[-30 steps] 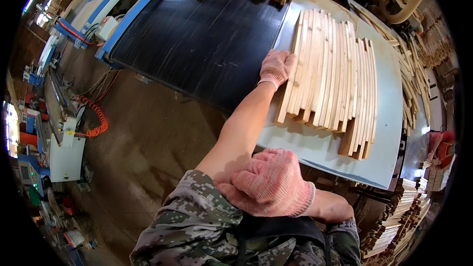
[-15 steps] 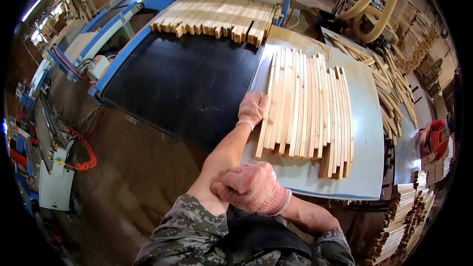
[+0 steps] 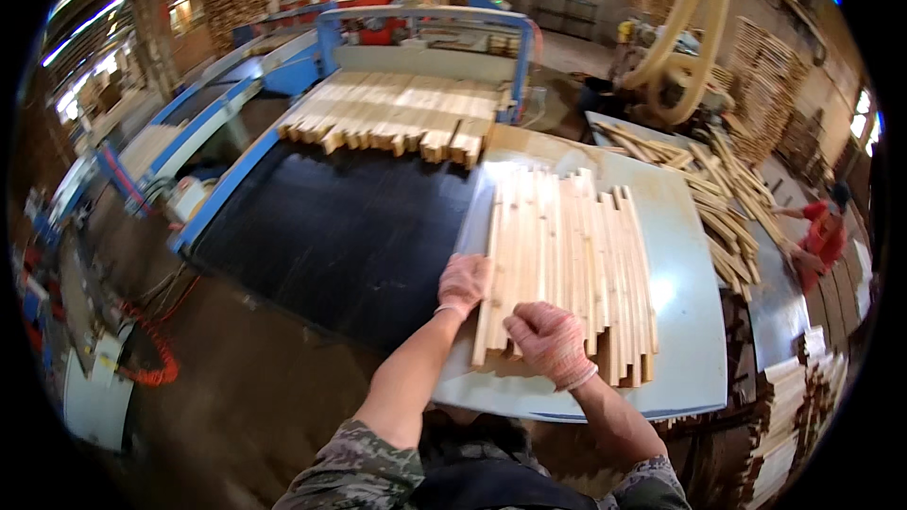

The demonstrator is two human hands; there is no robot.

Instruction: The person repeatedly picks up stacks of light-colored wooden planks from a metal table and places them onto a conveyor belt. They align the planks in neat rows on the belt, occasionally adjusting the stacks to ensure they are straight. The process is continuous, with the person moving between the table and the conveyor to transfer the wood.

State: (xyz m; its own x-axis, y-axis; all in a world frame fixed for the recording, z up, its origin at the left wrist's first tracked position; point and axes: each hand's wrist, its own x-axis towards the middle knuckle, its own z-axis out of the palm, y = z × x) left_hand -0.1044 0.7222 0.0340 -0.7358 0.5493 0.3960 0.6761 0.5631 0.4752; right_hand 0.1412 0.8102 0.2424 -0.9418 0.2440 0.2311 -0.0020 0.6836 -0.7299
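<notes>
The black conveyor belt (image 3: 331,236) is the largest thing near the hands, running along the left of a pale blue-grey counter (image 3: 688,359). At the belt's far end lies a row of wooden strips (image 3: 397,111), side by side. On the counter, just right of the belt, lies the batch of wooden strips (image 3: 553,255), lengthwise away from the person, its near ends uneven.

Taken together, the batch looks fairly heavy; any one strip should be light, stiff and hard to damage. The sawn faces look dry and smooth, so strips would likely slide over one another and fan apart unless squeezed from both long sides. The outer edges, around mid-length, seem the best hold; the staggered near ends suit squaring with a palm.

The gloved left hand (image 3: 462,283) is against the leftmost strip's outer side; how far its fingers are bent I cannot tell. The gloved right hand (image 3: 550,342) is curled into a loose fist over the near ends, nothing visible in it; whether it touches them is unclear.
</notes>
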